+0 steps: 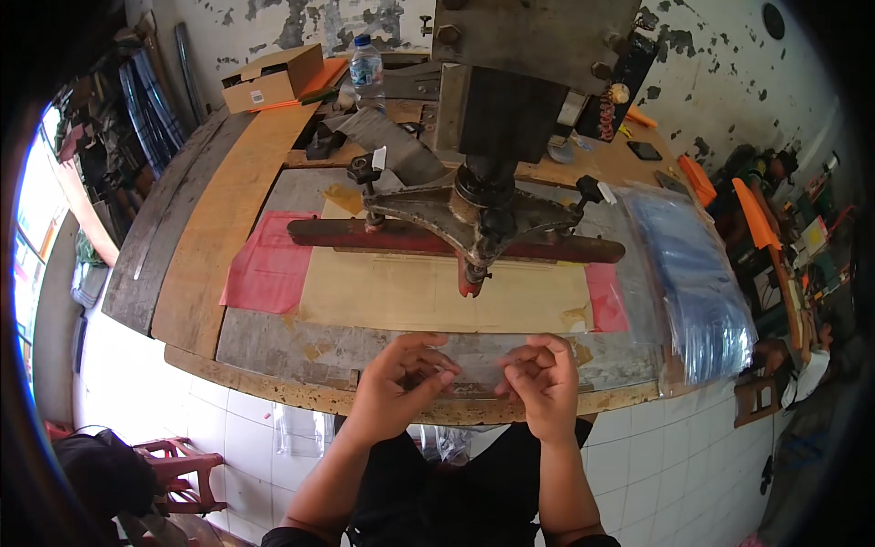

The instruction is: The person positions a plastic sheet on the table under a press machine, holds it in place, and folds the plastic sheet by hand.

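Observation:
My left hand (401, 383) is over the front edge of the worktable, its fingers curled and the thumb pressed toward the fingertips. Opposite it, my right hand (543, 387) has the same pinched shape. A small gap separates the two hands. Whatever they pinch, if anything, is too thin or clear to make out. Just beyond the fingertips lies a cream sheet (437, 305) with pink material (269, 264) at its left end. Above the sheet is a press head (478, 205) with a long dark-red bar (547, 249).
Clear plastic sleeves (697, 283) are stacked at the table's right. At the back stand a cardboard box (273, 80) and a water bottle (367, 73). A phone (644, 150) lies at the back right. On the floor at left is a red stool (187, 474).

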`<state>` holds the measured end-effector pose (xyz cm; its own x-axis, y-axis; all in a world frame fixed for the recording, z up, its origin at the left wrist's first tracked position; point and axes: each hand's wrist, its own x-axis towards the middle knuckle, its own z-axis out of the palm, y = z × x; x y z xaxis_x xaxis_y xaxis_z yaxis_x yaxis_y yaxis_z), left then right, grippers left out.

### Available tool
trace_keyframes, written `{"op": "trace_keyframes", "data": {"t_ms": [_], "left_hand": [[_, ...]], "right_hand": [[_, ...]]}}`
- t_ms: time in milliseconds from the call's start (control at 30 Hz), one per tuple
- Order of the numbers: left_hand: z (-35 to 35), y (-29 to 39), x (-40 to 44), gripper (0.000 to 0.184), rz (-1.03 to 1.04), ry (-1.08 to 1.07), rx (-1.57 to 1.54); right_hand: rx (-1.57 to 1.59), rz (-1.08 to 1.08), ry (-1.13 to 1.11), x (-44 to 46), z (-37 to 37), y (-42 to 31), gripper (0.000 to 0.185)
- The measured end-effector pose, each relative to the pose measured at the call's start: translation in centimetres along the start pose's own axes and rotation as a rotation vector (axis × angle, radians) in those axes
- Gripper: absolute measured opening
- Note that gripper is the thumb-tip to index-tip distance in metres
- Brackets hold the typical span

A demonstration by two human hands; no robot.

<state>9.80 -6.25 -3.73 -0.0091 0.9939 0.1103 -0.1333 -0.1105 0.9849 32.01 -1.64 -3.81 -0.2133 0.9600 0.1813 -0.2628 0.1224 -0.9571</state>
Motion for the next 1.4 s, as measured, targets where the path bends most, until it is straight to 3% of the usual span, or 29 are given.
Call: {"op": "trace_keyframes", "data": {"t_ms": [267,367,600,1167,1400], "left_hand": [[-0.2,-0.6,-0.2,0.023,0.031,0.026,0.078],[-0.2,0.9,-0.2,0.029,0.049,0.047,0.283],[0.5,1.9,-0.1,0.039,0.077,0.128,0.367],[0.0,1.9,-0.3,0.014,0.113,0.100,0.387],[-0.3,0.7,-0.4,0.017,0.166,0.099,0.228]], "right_hand": [[-0.172,-0.108,-0.135,0.0,-0.4,0.0,0.024],[-0.172,-0.048,-0.113,-0.3,-0.3,-0.2,0.027],[-0.283,-0.126,-0.131,-0.2,-0.1,-0.1,0.022],[-0.173,-0.116,-0.114,-0.3,-0.4,0.5,0.017],[-0.166,-0.133,-0.107,-0.3,-0.4,0.7,0.017]]}}
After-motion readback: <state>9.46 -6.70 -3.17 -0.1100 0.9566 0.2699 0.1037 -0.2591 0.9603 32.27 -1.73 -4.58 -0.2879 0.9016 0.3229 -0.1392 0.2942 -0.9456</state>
